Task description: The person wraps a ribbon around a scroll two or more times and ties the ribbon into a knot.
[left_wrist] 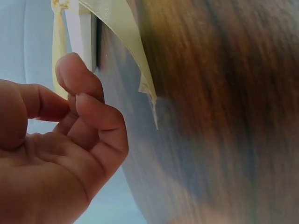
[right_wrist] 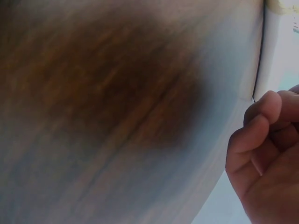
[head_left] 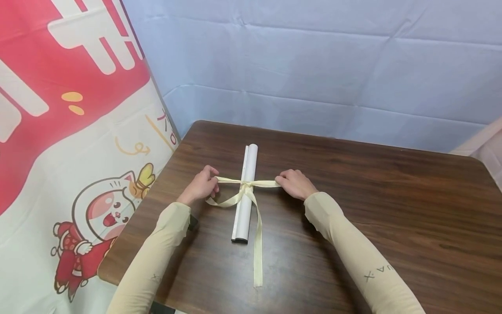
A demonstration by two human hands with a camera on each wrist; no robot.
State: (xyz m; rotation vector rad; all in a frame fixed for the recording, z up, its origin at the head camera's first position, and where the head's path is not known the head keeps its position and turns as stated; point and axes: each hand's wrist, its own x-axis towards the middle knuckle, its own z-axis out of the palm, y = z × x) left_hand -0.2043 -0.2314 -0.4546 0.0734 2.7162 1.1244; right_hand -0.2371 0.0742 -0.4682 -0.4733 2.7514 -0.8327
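A rolled white paper (head_left: 245, 213) lies lengthwise on the brown table, with a pale yellow ribbon (head_left: 257, 244) tied around its middle. From the knot (head_left: 246, 185) two taut stretches of ribbon run out sideways. My left hand (head_left: 201, 185) pinches the left stretch between thumb and forefinger, its other fingers curled. On the other side my right hand (head_left: 296, 184) pinches the right stretch. One loose ribbon tail hangs toward the table's near side; another curves left below my left hand. In the left wrist view the ribbon (left_wrist: 117, 23) end hangs beside my curled fingers.
The wood-grain table (head_left: 372, 209) extends far to the right. A pale blue cloth (head_left: 294, 65) hangs behind it. At the left hangs a printed red and white cloth (head_left: 39, 174) with a cartoon figure, close to the table's left edge.
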